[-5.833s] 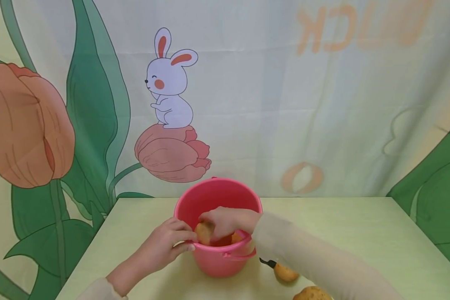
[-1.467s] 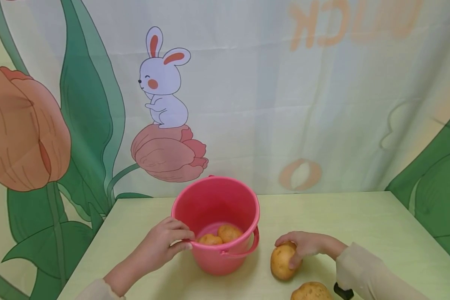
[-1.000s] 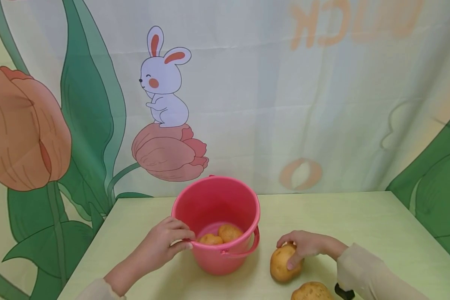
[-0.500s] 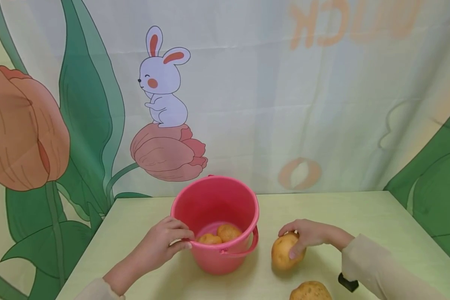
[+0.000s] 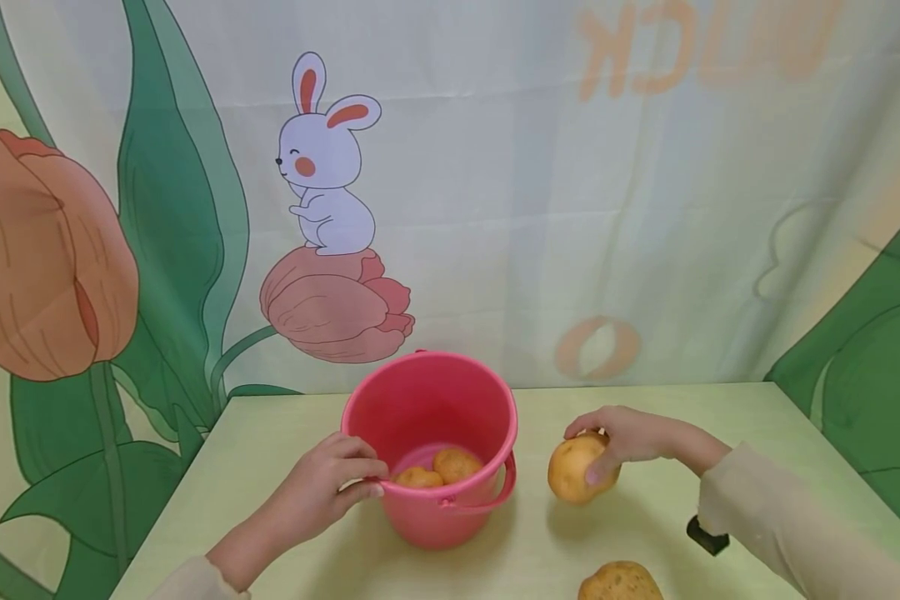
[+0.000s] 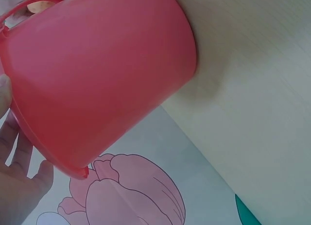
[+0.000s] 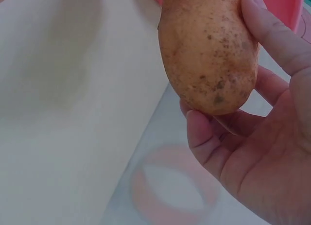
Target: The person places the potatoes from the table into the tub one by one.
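A pink bucket [image 5: 435, 521] with a handle stands on the table in the head view. Two potatoes [image 5: 457, 465] lie in its bottom. My left hand [image 5: 318, 487] grips the bucket's rim at the near left, fingers over the edge and thumb outside; in the left wrist view the bucket wall fills much of the picture. To the right of the bucket, my right hand [image 5: 630, 437] holds a yellow-brown potato [image 5: 576, 471] above the table, its shadow below it. In the right wrist view, thumb and fingers hold this potato [image 7: 209, 50], which has dark spots.
Another potato [image 5: 620, 581] lies at the front of the table [image 5: 682, 425], cut off by the picture's lower edge. Behind the table hangs a printed curtain [image 5: 487, 208] with a rabbit and tulips. A black device [image 5: 708, 536] sits at the right wrist.
Earlier the right hand was inside the bucket with a potato. It then took hold of another potato on the table and has raised it. The left hand has stayed on the rim.
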The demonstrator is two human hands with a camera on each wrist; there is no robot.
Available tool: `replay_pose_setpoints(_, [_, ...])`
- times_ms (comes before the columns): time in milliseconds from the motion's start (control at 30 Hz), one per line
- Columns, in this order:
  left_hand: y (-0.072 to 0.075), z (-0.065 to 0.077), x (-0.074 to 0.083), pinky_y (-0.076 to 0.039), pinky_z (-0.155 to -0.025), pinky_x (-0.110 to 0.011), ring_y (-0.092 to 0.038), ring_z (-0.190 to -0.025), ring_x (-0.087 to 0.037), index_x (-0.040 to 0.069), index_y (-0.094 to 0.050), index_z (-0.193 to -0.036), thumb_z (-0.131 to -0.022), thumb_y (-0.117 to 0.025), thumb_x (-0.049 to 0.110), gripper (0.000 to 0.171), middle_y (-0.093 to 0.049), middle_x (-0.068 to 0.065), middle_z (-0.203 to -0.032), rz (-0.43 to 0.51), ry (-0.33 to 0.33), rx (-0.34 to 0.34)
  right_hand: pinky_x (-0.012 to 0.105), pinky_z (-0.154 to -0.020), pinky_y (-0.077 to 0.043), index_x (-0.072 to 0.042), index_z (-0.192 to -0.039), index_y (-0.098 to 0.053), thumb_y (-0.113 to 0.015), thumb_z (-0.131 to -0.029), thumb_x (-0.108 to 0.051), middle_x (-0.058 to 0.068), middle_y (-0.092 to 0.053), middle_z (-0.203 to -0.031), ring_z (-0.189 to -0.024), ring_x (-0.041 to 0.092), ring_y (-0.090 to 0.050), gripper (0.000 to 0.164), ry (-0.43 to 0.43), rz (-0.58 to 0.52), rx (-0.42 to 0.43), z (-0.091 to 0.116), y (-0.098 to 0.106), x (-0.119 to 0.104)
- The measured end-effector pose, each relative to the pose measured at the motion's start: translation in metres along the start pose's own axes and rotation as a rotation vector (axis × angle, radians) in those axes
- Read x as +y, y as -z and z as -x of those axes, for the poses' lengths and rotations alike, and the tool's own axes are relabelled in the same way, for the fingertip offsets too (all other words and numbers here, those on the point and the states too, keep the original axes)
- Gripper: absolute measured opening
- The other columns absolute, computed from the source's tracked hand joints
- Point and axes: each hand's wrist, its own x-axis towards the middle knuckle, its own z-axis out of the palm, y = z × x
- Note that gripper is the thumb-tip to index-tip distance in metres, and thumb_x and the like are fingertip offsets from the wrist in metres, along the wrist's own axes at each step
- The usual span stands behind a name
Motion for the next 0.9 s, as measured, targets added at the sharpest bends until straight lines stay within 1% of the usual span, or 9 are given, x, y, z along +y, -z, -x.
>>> replay_pose_setpoints(200, [-0.001, 0.0, -0.002, -0.05, -0.072, -0.023, -0.049, -0.088, -0.009, 0.019, -0.07, -0.088, -0.07, -0.072, 0.021, 0.018, -0.061, 0.009, -0.087, -0.019, -0.021, 0.014, 0.029, -0.071, -0.045, 0.0, -0.117, -0.052, -0.077, -0.065, -0.027, 0.008, -0.058, -0.104, -0.083, 0.016, -0.052, 0.064, -0.001, 0.03, 0.03, 0.005, 0.015, -0.014])
replay_pose_setpoints(300, [-0.001, 0.0, -0.002, -0.05, -0.071, -0.023, -0.049, -0.089, -0.008, 0.02, -0.07, -0.088, -0.07, -0.072, 0.022, 0.018, -0.062, 0.009, -0.087, -0.018, -0.028, 0.02, 0.029, -0.072, -0.045, -0.001, -0.118, -0.051, -0.077, -0.066, -0.028, 0.009, -0.057, -0.106, -0.085, 0.017, -0.051, 0.065, -0.018, 0.034, 0.037, 0.008, 0.023, -0.023])
replay_pose_setpoints(500, [0.0, 0.0, -0.002, -0.05, -0.071, -0.022, -0.049, -0.089, -0.009, 0.02, -0.07, -0.089, -0.071, -0.072, 0.023, 0.019, -0.061, 0.009, -0.087, -0.019, -0.031, 0.011, 0.03, -0.074, -0.045, 0.001, -0.119, -0.049, -0.076, -0.067, -0.029, 0.012, -0.055, -0.111, -0.088, 0.017, -0.053, 0.066, -0.012, 0.064, 0.048, 0.01, 0.038, -0.036])
replay_pose_setpoints(600, [0.001, 0.0, -0.002, -0.05, -0.071, -0.022, -0.049, -0.089, -0.009, 0.02, -0.07, -0.089, -0.071, -0.072, 0.023, 0.019, -0.061, 0.009, -0.087, -0.017, -0.028, 0.007, 0.03, -0.076, -0.045, 0.002, -0.119, -0.049, -0.076, -0.067, -0.03, 0.011, -0.056, -0.111, -0.089, 0.017, -0.053, 0.066, 0.01, 0.089, 0.054, 0.008, 0.047, -0.043])
replay_pose_setpoints(700, [0.001, 0.0, -0.002, -0.05, -0.07, -0.022, -0.049, -0.089, -0.009, 0.02, -0.07, -0.089, -0.071, -0.072, 0.022, 0.019, -0.061, 0.009, -0.087, -0.011, -0.019, 0.0, 0.028, -0.075, -0.045, -0.001, -0.117, -0.052, -0.075, -0.067, -0.031, 0.007, -0.058, -0.107, -0.088, 0.016, -0.053, 0.063, 0.036, 0.118, 0.075, 0.005, 0.055, -0.051])
replay_pose_setpoints(833, [0.002, -0.001, -0.001, -0.05, -0.07, -0.021, -0.049, -0.09, -0.009, 0.02, -0.07, -0.09, -0.071, -0.072, 0.022, 0.019, -0.062, 0.009, -0.087, -0.007, -0.007, -0.011, 0.027, -0.073, -0.044, -0.007, -0.107, -0.06, -0.077, -0.064, -0.033, 0.002, -0.059, -0.102, -0.09, 0.016, -0.049, 0.053, 0.138, 0.225, 0.165, -0.001, 0.063, -0.063])
replay_pose_setpoints(900, [0.002, -0.001, -0.001, -0.05, -0.07, -0.021, -0.049, -0.09, -0.009, 0.02, -0.07, -0.09, -0.071, -0.072, 0.022, 0.019, -0.062, 0.009, -0.088, -0.009, -0.007, -0.012, 0.027, -0.072, -0.044, -0.009, -0.107, -0.06, -0.077, -0.064, -0.033, 0.002, -0.059, -0.101, -0.089, 0.017, -0.05, 0.052, 0.141, 0.241, 0.188, -0.005, 0.065, -0.069])
